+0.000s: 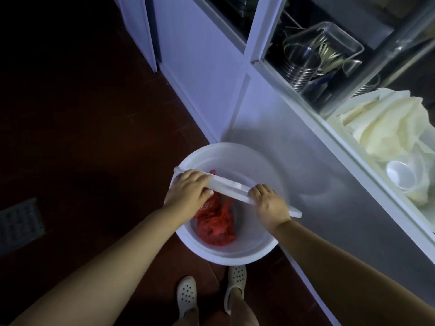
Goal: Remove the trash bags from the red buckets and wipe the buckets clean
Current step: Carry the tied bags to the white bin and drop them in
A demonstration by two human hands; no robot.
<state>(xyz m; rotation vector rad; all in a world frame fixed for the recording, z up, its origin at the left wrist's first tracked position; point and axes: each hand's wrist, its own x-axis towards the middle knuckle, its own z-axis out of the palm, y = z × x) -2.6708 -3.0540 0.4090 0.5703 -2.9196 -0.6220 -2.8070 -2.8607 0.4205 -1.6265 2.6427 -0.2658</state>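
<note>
- Clogs, two pale perforated ones (186, 293), stand on the dark floor below both hands.
- Left hand (188, 188) and right hand (268, 203) each curl round the flat white plastic handle bar (231, 187).
- Beneath them, the crumpled red plastic trash bag (215, 223) lies inside the round bucket (237, 256), which looks white here.
- Best to lift level, keeping both grips even.
- Beyond the hands, pale cabinet shelves (292, 90) hold steel cups.
</note>
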